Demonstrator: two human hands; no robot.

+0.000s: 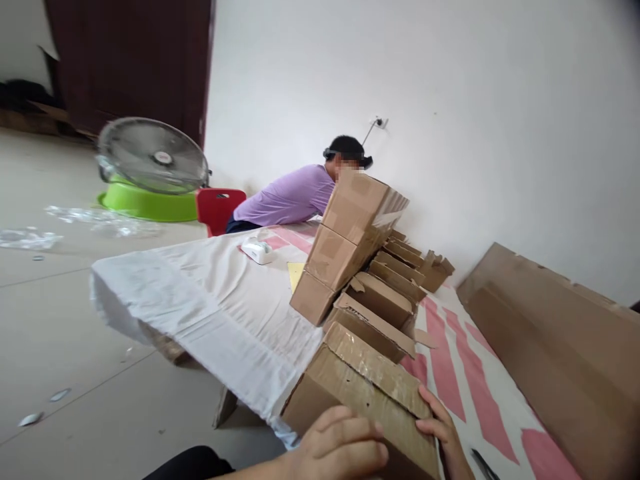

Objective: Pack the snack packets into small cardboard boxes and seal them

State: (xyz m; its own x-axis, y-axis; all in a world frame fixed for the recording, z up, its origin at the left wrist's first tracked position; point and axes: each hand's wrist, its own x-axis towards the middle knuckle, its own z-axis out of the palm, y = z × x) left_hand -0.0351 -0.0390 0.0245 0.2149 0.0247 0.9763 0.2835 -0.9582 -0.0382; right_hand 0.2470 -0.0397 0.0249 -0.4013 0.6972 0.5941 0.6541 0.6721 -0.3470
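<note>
A closed cardboard box (360, 383) lies at the near end of the table, with a seam along its top and glossy tape at its far side. My right hand (443, 433) grips the box's right edge, fingers bent over the top. My left hand (345, 447) is over the near part of the box, its fingers curled and pressed together; whatever they hold, if anything, is hidden. Just beyond stands a row of open cardboard boxes (375, 323) with flaps up. To their left, sealed boxes (333, 257) are lined up at a tilt.
A white tape dispenser (257, 250) sits on the cloth-covered table (200, 293). A dark slim object (484, 463) lies at my right. Large cardboard (555, 333) leans along the right side. A person (295, 193) bends over the far end. A fan (153, 157) stands on the left.
</note>
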